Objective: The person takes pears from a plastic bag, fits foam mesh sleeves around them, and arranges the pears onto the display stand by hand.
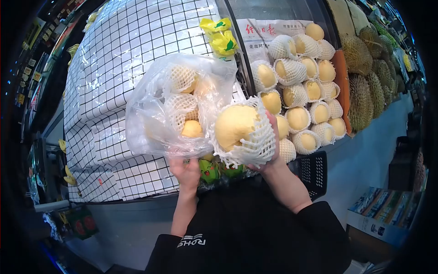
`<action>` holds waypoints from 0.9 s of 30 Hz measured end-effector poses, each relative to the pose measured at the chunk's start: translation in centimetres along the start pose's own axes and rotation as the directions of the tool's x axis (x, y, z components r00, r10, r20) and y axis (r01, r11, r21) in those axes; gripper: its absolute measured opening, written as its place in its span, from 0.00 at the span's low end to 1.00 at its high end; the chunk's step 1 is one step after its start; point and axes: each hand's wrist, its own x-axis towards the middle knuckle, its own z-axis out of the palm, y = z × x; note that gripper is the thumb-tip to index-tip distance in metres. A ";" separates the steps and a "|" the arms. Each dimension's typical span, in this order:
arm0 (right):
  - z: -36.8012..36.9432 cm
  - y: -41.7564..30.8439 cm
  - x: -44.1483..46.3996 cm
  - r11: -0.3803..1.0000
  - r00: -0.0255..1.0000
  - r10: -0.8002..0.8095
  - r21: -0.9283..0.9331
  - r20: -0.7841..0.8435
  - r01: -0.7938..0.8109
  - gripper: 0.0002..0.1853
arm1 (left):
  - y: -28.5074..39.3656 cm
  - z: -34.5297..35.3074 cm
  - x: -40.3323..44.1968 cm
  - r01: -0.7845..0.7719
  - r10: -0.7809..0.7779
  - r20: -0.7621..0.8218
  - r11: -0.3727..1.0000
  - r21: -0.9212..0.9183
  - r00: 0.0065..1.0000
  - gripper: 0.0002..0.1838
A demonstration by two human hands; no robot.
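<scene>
My right hand is closed around a yellow peach, round with a crease in its skin. A white foam net partly covers this peach, its loose edge hanging below. My left hand grips the near edge of a clear plastic bag; its fingers are partly hidden by the plastic. Inside the bag lie several yellow peaches, among them a netted peach and one with bare skin. The held peach is just right of the bag, near the camera.
Rows of netted peaches fill a box lined with newspaper. Beyond its orange side are durians. A white checked cloth covers the left counter. Yellow bags lie at its far edge. A black basket stands at my right.
</scene>
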 end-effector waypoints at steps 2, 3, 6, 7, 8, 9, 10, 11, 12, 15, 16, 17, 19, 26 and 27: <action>-0.4 0.2 -1.0 0.997 0.998 -0.069 -0.042 0.001 0.069 0.34 | 0.3 -0.4 -0.4 -0.011 0.011 -0.011 1.000 0.017 1.000 0.12; -1.0 0.4 -1.8 0.996 0.997 -0.081 -0.034 -0.002 0.081 0.34 | 0.5 -0.7 -0.7 -0.017 0.018 -0.033 0.999 0.037 0.999 0.13; -2.2 0.8 -3.5 0.932 0.985 -0.162 -0.336 -0.061 0.133 0.35 | 1.5 -2.4 -1.7 -0.040 0.027 -0.104 0.992 -0.117 0.994 0.13; -1.7 0.8 -3.8 0.835 0.974 -0.222 -0.526 -0.050 0.163 0.37 | 2.0 -3.3 -2.2 -0.032 0.021 -0.059 0.981 -0.192 0.998 0.15; -1.4 0.9 -4.1 0.700 0.962 -0.272 -0.692 -0.028 0.177 0.39 | 2.8 -3.6 -2.4 -0.026 0.016 -0.051 0.982 -0.187 0.999 0.15; -1.6 1.0 -4.3 0.697 0.956 -0.291 -0.693 -0.039 0.183 0.44 | 4.1 -3.9 -2.4 0.105 -0.077 0.082 0.899 -0.425 0.994 0.21; -1.3 1.0 -4.6 0.705 0.959 -0.280 -0.688 -0.048 0.171 0.44 | 5.4 -4.2 -2.5 0.251 -0.138 0.226 0.747 -0.615 0.964 0.28; -0.8 1.1 -4.9 0.627 0.963 -0.267 -0.765 -0.030 0.149 0.45 | 6.4 -4.4 -2.3 0.446 -0.220 0.421 0.687 -0.574 0.880 0.49; -0.3 1.1 -5.2 0.540 0.968 -0.249 -0.832 -0.012 0.129 0.46 | 7.5 -3.9 -1.8 0.453 -0.237 0.416 0.690 -0.565 0.878 0.49; 0.1 0.9 -6.0 0.140 0.976 -0.195 -0.982 0.098 0.126 0.47 | 8.9 -2.6 -1.0 0.649 -0.270 0.593 0.391 -0.653 0.759 0.64; 0.4 0.8 -6.2 -0.082 0.976 -0.157 -0.987 0.153 0.141 0.47 | 8.8 -2.6 -1.0 0.695 -0.239 0.662 0.387 -0.606 0.710 0.66; 0.9 1.0 -6.2 -0.187 0.964 -0.167 -0.967 0.205 0.173 0.46 | 8.8 -2.5 -1.1 0.737 -0.205 0.727 0.384 -0.556 0.655 0.69; 1.1 1.0 -6.4 -0.285 0.959 -0.140 -0.938 0.246 0.199 0.46 | 9.2 -2.0 -1.1 0.775 -0.227 0.753 0.340 -0.533 0.618 0.69; 1.3 -0.5 -7.2 -0.375 0.952 -0.109 -0.899 0.287 0.229 0.41 | 9.9 -0.2 -2.4 0.805 -0.311 0.748 0.121 -0.581 0.587 0.49; 1.3 -0.8 -7.3 -0.355 0.953 -0.111 -0.907 0.281 0.225 0.39 | 10.1 0.0 -2.4 0.807 -0.320 0.747 0.118 -0.579 0.583 0.45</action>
